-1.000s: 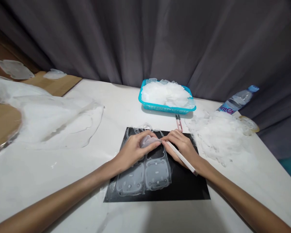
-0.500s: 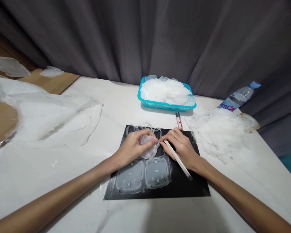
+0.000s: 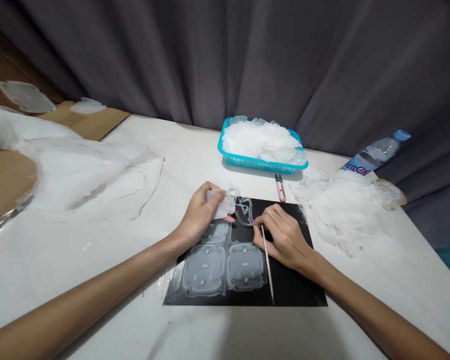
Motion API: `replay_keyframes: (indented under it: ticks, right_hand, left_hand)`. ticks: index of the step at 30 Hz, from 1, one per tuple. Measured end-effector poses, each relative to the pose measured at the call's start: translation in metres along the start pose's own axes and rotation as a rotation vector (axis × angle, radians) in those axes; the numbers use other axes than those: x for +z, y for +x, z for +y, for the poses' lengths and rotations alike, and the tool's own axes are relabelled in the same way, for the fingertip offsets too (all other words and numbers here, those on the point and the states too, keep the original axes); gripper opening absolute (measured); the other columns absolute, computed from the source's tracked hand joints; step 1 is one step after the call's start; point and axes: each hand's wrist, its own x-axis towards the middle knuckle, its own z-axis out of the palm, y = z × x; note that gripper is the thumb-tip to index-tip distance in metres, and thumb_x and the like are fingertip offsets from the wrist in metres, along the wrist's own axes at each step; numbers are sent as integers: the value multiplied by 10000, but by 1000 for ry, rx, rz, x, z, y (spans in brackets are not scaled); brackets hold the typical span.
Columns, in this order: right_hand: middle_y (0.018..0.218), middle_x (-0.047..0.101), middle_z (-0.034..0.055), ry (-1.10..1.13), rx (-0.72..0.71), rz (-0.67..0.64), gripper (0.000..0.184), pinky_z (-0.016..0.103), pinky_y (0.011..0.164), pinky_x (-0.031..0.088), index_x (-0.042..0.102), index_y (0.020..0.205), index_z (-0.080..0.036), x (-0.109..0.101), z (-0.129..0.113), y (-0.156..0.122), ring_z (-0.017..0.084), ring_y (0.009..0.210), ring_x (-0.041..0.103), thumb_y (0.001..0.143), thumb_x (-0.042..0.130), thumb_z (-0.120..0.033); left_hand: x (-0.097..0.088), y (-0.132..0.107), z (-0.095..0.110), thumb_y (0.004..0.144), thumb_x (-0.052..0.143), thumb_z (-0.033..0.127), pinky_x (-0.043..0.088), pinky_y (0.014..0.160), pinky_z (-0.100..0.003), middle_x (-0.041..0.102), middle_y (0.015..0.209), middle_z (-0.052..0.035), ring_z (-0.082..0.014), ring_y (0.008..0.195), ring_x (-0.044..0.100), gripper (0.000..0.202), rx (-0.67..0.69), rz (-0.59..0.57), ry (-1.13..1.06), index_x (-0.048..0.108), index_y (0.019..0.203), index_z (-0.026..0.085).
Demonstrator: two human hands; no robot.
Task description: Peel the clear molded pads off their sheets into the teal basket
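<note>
A black mat (image 3: 296,287) lies on the white table, carrying a translucent silicone sheet (image 3: 225,265) of moulded rounded-square parts. My left hand (image 3: 200,215) is closed round one freed translucent piece (image 3: 220,202), lifted at the mat's upper left corner. My right hand (image 3: 281,237) pinches a thin white stick tool (image 3: 267,260), whose tip rests on the sheet's loose trim strip (image 3: 245,210). The stick's long end points toward me.
A blue basket (image 3: 260,162) heaped with white pieces stands beyond the mat, small pink snips (image 3: 280,186) just in front of it. A pile of white trimmings (image 3: 341,207) and a water bottle (image 3: 375,152) lie right; clear plastic sheeting (image 3: 82,175) lies left.
My left hand has pulled the translucent piece free and carried it up and to the left. My right hand has turned the stick so it points down toward me.
</note>
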Motion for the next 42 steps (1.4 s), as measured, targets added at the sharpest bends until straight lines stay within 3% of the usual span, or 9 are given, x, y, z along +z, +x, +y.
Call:
replay_keyframes:
  ticks: [2, 8, 12, 16, 28, 34, 37, 40, 42]
  right_hand:
    - [797, 567, 39, 46, 52, 18, 138, 348, 705, 461, 580, 919, -212, -2, 3, -3, 213, 776, 524, 932, 523, -86]
    - [847, 609, 36, 153, 280, 129, 83, 350, 765, 474, 613, 972, -217, -1, 13, -3, 207, 823, 562, 985, 561, -153]
    - [916, 652, 54, 192, 332, 163, 123, 378, 842, 485, 634, 1017, -225, 1, 9, -1, 223, 899, 597, 1026, 519, -182]
    - [940, 663, 58, 296, 308, 123, 151, 388, 866, 486, 646, 1030, -224, 1, 0, 2, 219, 915, 605, 1043, 497, -201]
    - [871, 662, 33, 553, 415, 36, 147, 357, 796, 486, 684, 915, -228, 4, -10, 8, 202, 835, 603, 997, 625, -334]
    - [847, 644, 15, 704, 502, -28, 206, 320, 780, 475, 689, 870, -222, 0, -7, 4, 186, 817, 601, 993, 631, -377]
    - [843, 641, 9, 758, 552, -58, 232, 301, 764, 479, 688, 853, -219, -2, -6, 3, 179, 805, 609, 985, 641, -404]
    - [850, 640, 9, 796, 596, -70, 248, 290, 744, 476, 690, 852, -218, -2, -3, 4, 177, 802, 609, 977, 649, -428]
    - [853, 637, 9, 814, 616, -73, 255, 285, 733, 474, 689, 853, -217, -1, -2, 5, 176, 798, 605, 972, 653, -439]
  left_hand:
    - [-2, 2, 2, 945, 622, 374, 608, 581, -305, 690, 746, -10, -168, 591, 700, 209, -5, 24, -29, 504, 915, 204]
    - [-9, -6, 9, 946, 659, 470, 542, 583, -228, 681, 750, 8, -134, 635, 662, 286, 108, -261, 34, 573, 962, 197]
    - [-10, -8, 9, 946, 670, 450, 503, 622, -215, 668, 806, 0, -119, 687, 615, 271, 191, -270, 127, 640, 920, 181]
    - [-8, -8, 9, 906, 722, 449, 516, 682, -238, 706, 838, -20, -139, 742, 646, 286, 171, -296, 110, 690, 887, 165]
    - [-9, -10, 7, 855, 774, 456, 415, 582, -238, 670, 693, -5, -118, 615, 572, 310, 89, -309, 72, 712, 796, 158]
    - [-25, -14, 20, 911, 700, 455, 513, 801, -331, 712, 892, -52, -188, 832, 653, 256, 191, -391, 241, 736, 888, 203]
    - [-42, -24, 21, 966, 622, 476, 524, 883, -387, 717, 997, -83, -231, 929, 663, 275, 216, -360, 349, 721, 967, 219]
    - [-61, -36, 15, 980, 623, 470, 495, 995, -439, 697, 1180, -98, -267, 1097, 638, 280, 284, -321, 496, 687, 1138, 248]
    - [-72, -41, 10, 937, 693, 485, 450, 1084, -473, 629, 1361, -103, -301, 1257, 572, 405, 345, -388, 628, 642, 1286, 285]
